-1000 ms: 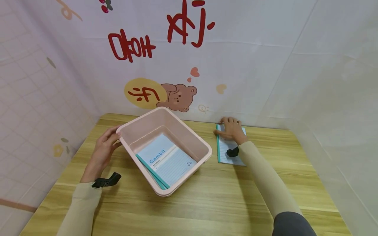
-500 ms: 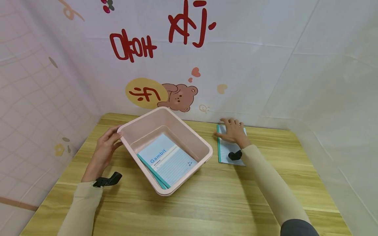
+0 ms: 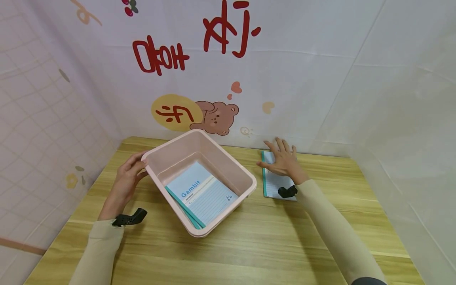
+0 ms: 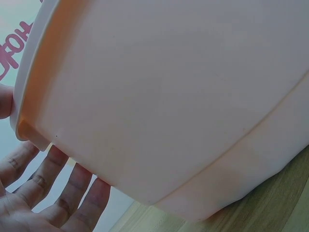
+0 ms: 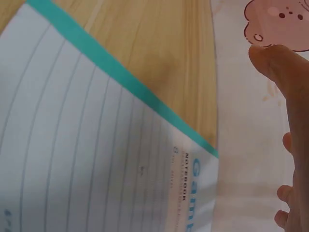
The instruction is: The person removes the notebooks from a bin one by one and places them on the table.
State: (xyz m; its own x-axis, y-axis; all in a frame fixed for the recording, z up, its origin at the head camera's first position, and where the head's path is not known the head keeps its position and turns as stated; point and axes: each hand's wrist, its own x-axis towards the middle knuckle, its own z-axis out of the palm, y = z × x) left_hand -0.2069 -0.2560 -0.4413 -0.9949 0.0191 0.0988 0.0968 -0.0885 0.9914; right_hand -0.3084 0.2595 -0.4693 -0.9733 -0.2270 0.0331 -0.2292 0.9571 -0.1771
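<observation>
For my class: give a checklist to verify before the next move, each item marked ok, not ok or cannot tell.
1. Left grip holds pink rectangular tub by its rim: ok.
2. Top Gambit notebook inside the tub lies cover up: ok.
3. Loose teal-spined notebook lies cover up on wood-grain table: ok.
4. Right grip has hold of loose notebook: not ok; fingers spread.
5. Loose notebook is a single copy: cannot tell.

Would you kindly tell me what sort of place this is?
Probably a screened-off tabletop workspace: a wood-grain table, creased printed sheets behind and beside it, and a pink bin holding notebooks.
</observation>
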